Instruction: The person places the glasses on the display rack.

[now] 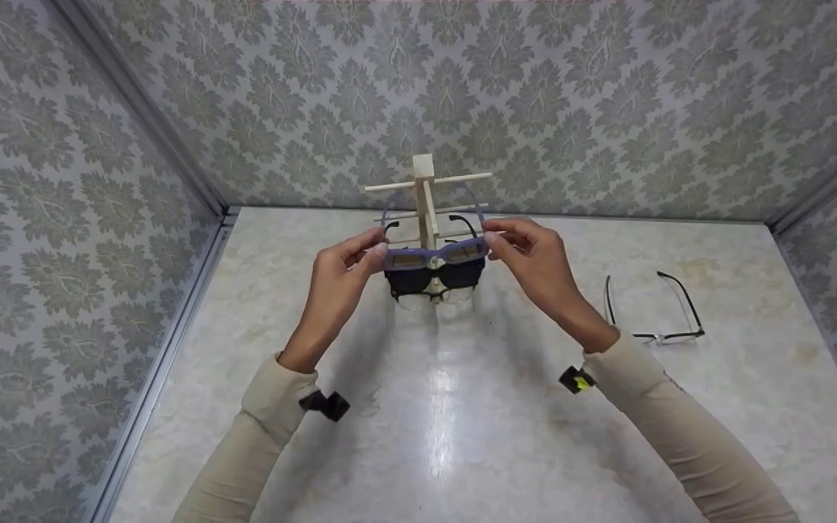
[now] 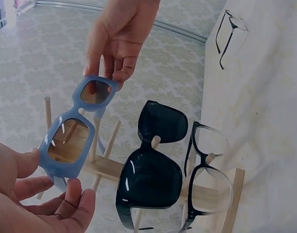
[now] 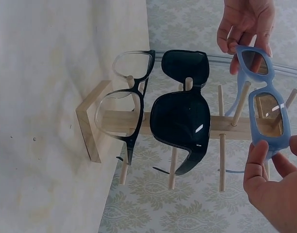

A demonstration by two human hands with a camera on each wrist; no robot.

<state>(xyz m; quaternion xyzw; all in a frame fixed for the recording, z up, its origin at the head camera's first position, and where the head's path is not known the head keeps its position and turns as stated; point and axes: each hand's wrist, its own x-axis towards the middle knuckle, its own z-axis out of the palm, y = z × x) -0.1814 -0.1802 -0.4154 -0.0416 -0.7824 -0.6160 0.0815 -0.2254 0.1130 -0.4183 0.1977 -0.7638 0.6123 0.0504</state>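
Both hands hold a pair of light blue sunglasses point(image 1: 407, 259) with brown lenses, one at each end of the frame front. The left hand point(image 1: 342, 269) pinches the left hinge area between thumb and fingers. At the opposite hinge, the right hand point(image 1: 535, 261) grips with thumb and fingertips. The blue temples extend back past the wooden display stand point(image 1: 423, 167), near its upper pegs. Below, black sunglasses point(image 2: 151, 179) rest on the stand's central peg. Lowest on it hang black-and-clear eyeglasses point(image 3: 139, 92), just above the base.
Thin dark-framed eyeglasses point(image 1: 702, 333) lie with temples spread on the marbled tabletop point(image 1: 745, 407), right of the stand. Patterned wall panels point(image 1: 447, 94) rise behind the stand and at both sides. Bare wooden pegs point(image 1: 466, 176) stick out near the stand's top.
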